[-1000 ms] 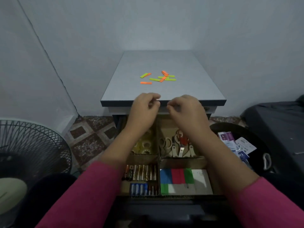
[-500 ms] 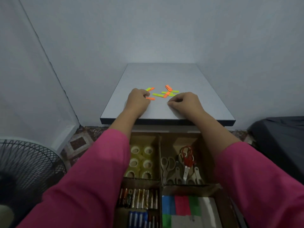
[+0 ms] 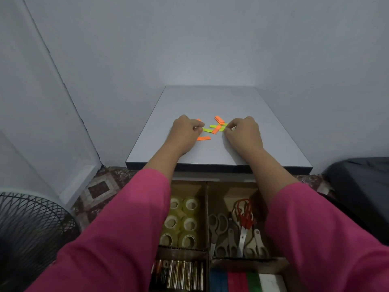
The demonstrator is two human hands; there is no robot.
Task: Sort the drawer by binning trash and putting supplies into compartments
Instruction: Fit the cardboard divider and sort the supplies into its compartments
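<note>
Step in hand, as judged: gathering the loose paper strips [image 3: 213, 130] off the grey surface [image 3: 219, 102] above the open drawer [image 3: 207, 218].

- Strips: orange and yellow-green, scattered flat in a small cluster between both hands, some overlapping; 1 orange strip [image 3: 203, 138] apart at the near left.
- Left hand [image 3: 185, 131]: fingers curled, fingertips at the left end of a yellow-green strip; hold on it not confirmable.
- Right hand [image 3: 242, 131]: fingers curled, pinching at the right edge of the cluster; grip on a strip not confirmable.
- Sweep inward from both sides into 1 pile before lifting.
- Lift thin strips by an edge, not from flat.
- Collect the stray orange strip last.
- Drawer compartments below already holding tape rolls [image 3: 182, 222], scissors [image 3: 235, 230], batteries [image 3: 181, 275].
</note>
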